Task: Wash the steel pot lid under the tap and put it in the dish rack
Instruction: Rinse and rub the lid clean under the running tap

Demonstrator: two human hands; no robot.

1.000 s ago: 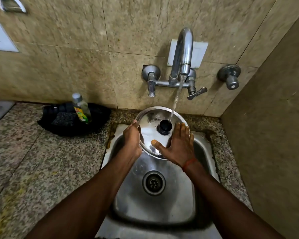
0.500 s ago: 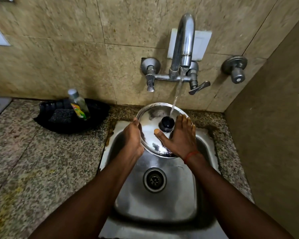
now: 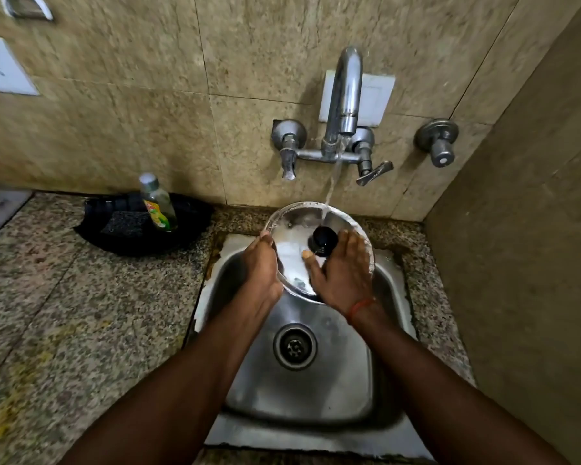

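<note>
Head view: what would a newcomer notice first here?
The shiny steel pot lid with its black knob, held tilted over the sink under a stream from the wall tap. The left hand grips its left rim, while the right hand lies flat on its face beside the knob. A bottle stands in a black tray left of the sink.

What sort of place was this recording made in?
Most likely a small home kitchen's washing-up corner: a steel sink set in a speckled stone counter, a wall-mounted tap running onto a steel pot lid, and what looks like a dish-soap bottle in a black tray beside it.
</note>
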